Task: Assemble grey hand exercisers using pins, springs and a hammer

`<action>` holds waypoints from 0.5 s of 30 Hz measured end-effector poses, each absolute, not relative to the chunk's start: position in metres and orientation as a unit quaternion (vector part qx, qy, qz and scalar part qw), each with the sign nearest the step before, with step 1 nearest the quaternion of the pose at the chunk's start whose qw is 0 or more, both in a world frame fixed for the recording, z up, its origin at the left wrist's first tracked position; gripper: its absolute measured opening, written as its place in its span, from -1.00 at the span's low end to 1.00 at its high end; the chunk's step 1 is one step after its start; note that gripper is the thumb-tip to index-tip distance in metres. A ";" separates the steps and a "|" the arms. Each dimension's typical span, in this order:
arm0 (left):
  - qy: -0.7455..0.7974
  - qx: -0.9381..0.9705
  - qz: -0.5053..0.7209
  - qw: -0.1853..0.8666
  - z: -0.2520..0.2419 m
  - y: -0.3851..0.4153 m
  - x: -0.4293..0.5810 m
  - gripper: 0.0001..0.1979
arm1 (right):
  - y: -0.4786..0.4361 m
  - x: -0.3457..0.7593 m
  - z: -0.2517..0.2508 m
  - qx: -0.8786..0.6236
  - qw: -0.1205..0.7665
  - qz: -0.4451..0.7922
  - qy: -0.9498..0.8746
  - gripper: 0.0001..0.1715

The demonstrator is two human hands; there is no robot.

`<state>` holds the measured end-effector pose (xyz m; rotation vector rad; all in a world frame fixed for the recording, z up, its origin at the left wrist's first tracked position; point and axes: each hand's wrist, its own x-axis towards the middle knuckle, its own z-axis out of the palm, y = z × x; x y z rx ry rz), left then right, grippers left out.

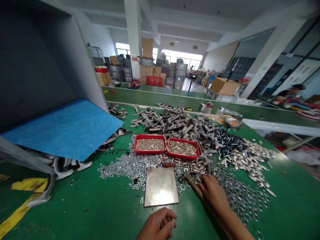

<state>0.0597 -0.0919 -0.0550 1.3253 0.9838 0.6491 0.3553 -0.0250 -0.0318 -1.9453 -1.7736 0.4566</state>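
My left hand (pixel 158 224) is at the bottom middle, just in front of a flat square metal plate (pixel 161 186). Its fingers are curled together, and a small shiny bit shows at the tips, too small to name. To the right, my right hand (pixel 214 191) reaches in among loose metal parts, fingers bent and closed; what they hold is hidden. A claw hammer (pixel 195 186) lies beside and partly under that hand, its head towards the plate. Close to the right fingertips is a grey hook-shaped metal part (pixel 205 161).
Two red trays (pixel 150 153) of small metal pieces stand behind the plate. Loose washers (pixel 125 166), dark bolts (pixel 228 141), silvery sleeves (pixel 257 156) and a heap of grey castings (pixel 172 121) surround them. A grey bin (pixel 82 53) with a blue sheet (pixel 67 128) stands left. Another person sits far right.
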 end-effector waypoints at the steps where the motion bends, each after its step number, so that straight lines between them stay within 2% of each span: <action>1: 0.428 0.591 0.280 0.623 -0.052 -0.086 0.057 -0.75 | -0.023 0.356 -0.032 -0.706 0.238 0.178 -0.643 -0.83; 7: 0.459 0.519 0.304 0.654 -0.023 -0.049 0.054 -0.78 | -0.011 0.364 -0.023 -0.697 0.299 0.248 -0.603 -0.67; 11: 0.447 0.478 0.344 0.674 -0.011 -0.033 0.067 -0.78 | -0.004 0.340 -0.011 -0.683 0.340 0.302 -0.571 -0.69; 15: 0.440 0.437 0.372 0.690 -0.011 -0.028 0.068 -0.74 | -0.007 0.297 0.003 -0.545 0.423 0.583 -0.429 -0.73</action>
